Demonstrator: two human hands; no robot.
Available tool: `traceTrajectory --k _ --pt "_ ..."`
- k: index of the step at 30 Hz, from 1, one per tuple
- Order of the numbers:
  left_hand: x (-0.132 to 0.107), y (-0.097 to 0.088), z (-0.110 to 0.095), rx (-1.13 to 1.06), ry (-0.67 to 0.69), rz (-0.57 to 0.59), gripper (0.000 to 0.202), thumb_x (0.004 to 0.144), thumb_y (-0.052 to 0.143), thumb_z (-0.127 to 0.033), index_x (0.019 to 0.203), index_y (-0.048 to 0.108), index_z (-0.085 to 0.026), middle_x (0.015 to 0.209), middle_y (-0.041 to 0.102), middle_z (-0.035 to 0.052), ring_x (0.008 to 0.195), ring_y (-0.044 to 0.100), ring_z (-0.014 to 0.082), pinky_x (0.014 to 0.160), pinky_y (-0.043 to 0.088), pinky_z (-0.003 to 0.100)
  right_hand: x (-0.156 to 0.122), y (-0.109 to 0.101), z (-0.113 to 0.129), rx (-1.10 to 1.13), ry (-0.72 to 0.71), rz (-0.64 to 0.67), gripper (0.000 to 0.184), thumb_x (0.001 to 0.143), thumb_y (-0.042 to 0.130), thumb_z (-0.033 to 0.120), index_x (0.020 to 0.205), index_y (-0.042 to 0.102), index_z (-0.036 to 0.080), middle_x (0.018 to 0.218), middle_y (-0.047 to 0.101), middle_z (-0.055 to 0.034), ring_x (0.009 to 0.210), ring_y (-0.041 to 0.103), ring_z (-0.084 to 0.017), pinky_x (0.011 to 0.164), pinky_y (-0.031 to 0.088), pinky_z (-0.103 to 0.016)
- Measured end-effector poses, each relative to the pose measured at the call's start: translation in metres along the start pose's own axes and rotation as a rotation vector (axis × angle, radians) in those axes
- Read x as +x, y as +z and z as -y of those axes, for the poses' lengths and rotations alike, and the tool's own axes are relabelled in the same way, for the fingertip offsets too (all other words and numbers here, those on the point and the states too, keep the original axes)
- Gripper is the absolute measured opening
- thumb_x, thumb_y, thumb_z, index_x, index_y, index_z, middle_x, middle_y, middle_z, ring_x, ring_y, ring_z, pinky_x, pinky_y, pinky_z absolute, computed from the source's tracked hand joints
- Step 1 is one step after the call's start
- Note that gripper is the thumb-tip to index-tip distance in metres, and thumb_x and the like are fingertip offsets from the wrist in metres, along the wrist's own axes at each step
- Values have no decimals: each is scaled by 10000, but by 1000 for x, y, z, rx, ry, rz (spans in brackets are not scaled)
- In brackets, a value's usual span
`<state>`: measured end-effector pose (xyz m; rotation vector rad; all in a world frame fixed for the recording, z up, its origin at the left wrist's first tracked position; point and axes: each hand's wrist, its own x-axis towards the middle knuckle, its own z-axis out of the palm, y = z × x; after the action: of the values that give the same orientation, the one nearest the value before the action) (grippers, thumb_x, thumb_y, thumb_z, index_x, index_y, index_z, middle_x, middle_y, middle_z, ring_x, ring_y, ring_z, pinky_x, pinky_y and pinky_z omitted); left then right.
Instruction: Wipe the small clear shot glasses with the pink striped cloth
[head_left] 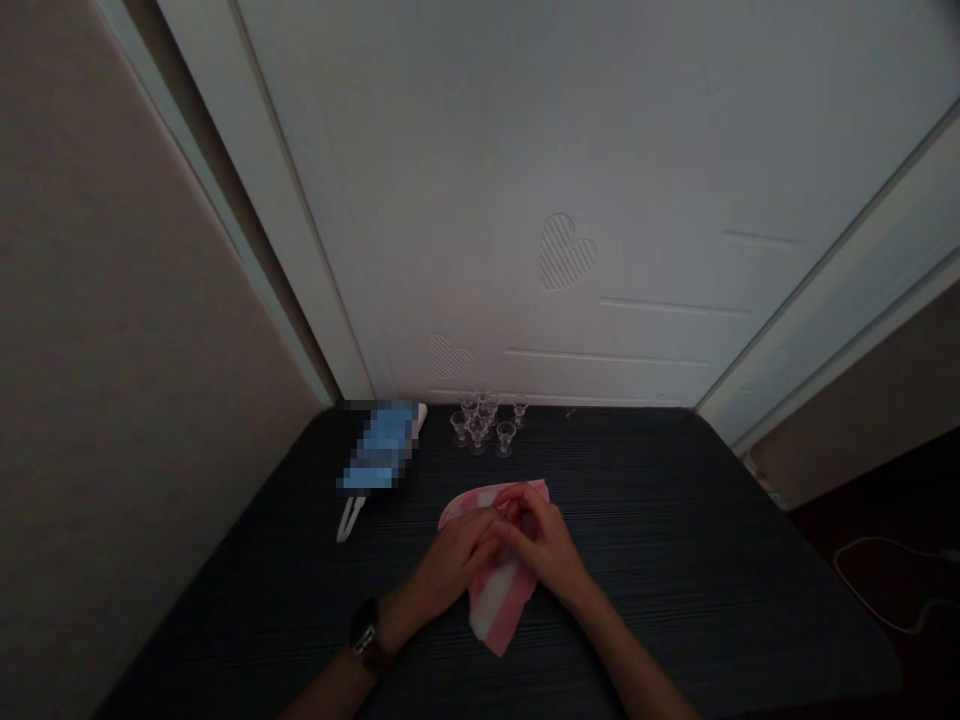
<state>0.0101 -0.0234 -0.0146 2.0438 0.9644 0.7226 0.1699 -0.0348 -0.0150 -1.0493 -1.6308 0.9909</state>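
Observation:
A pink-and-white striped cloth (499, 605) lies spread on the dark tabletop. Over it, my left hand (459, 548) and my right hand (551, 550) meet with their fingertips together. Both hands have curled, closed fingers around something small; the fingers cover it and the dim light keeps me from making it out. The cloth sticks out behind, below and between the hands. Beyond them stand several small clear stemmed glasses (505, 436), mostly clustered, upright on the table. A dark watch (365, 632) is on my left wrist.
Left of the glasses is a device with a blurred blue screen (381, 447) and a white loop handle (350, 519). A white panel (652, 250) with embossed hearts rises at the table's back edge. On the right, a white cable (862, 590) lies beyond the dark table (697, 570).

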Motion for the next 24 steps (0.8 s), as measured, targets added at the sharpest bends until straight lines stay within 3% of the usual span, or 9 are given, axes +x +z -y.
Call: traceTrajectory --k 4,9,12,16,20,24 --pt "1 -3 3 -55 -14 -26 249 838 515 -311 1042 615 -208 1087 639 52 1040 535 218 936 381 329 1 -2 1 -29 -7 -77 100 786 590 207 882 561 204 729 550 17 673 508 -135 639 397 -253" --pt "0 -1 25 -308 -172 -158 360 880 412 -371 1124 615 -201 1232 584 54 1165 482 227 1045 303 369 3 -7 -4 61 16 -194 73 827 536 238 894 528 210 776 540 9 722 509 -140 665 399 -255" --pt "2 -2 32 -453 -256 -158 387 860 426 -411 1118 634 -210 1192 622 46 1151 506 249 1008 357 382 3 -8 -5 139 30 -201 104 830 537 244 928 515 216 778 526 15 717 500 -133 652 394 -245" --pt "8 -9 20 -586 -303 -104 393 856 448 -412 1094 650 -173 1099 674 67 1052 579 253 933 428 365 2 -8 -2 179 29 -196 119 828 552 273 926 517 216 794 529 13 735 505 -134 660 395 -243" --pt "10 -11 12 -539 -306 -59 393 809 554 -394 1123 631 -172 1067 685 73 1004 599 260 870 465 351 1 -7 -2 161 28 -189 146 814 571 296 927 526 215 792 518 10 730 496 -138 660 401 -247" --pt "9 -5 21 -421 -228 -76 445 743 646 -339 1163 597 -199 1214 609 70 1130 526 257 992 378 384 2 -7 -4 132 11 -197 142 811 571 299 917 535 211 818 523 3 737 497 -138 673 406 -251"
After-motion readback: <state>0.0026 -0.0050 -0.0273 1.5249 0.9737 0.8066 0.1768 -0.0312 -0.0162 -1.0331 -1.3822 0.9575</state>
